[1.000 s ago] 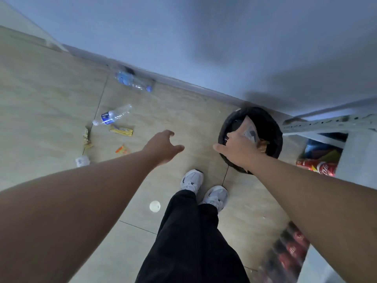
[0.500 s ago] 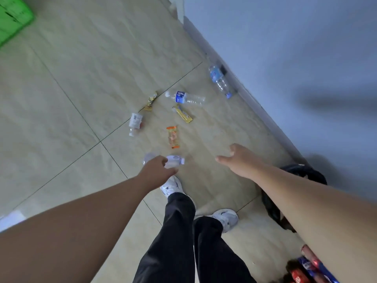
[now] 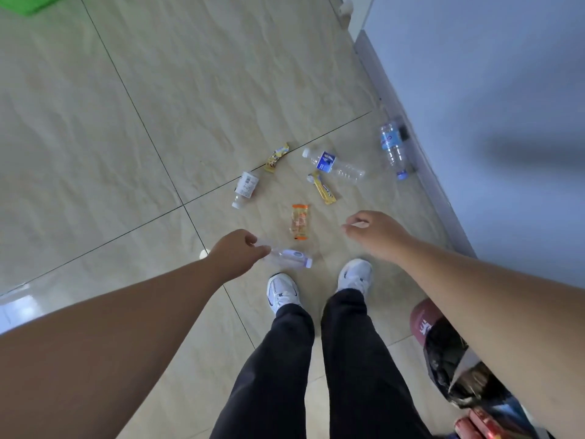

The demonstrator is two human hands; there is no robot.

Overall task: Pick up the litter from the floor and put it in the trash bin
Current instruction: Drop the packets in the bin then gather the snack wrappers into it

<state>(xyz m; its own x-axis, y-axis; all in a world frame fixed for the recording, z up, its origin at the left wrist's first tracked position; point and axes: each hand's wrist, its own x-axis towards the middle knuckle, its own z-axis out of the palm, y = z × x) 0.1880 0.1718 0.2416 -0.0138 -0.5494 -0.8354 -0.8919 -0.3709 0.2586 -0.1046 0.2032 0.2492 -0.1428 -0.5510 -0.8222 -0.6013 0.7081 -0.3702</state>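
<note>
On beige tiled floor (image 3: 158, 90) — scattered litter (image 3: 299, 221), blue wall (image 3: 490, 74)

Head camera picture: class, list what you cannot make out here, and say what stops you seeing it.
- Trash bin: mostly hidden behind the right forearm; its opening cannot be seen.
- Small bottle at the left hand: blurred, and the fingers cover its end, so a grip is unclear.
- Red cans: cut off by the bottom edge.
- Green object: cut off by the top edge.
- Wrapper print: too small to read.
</note>
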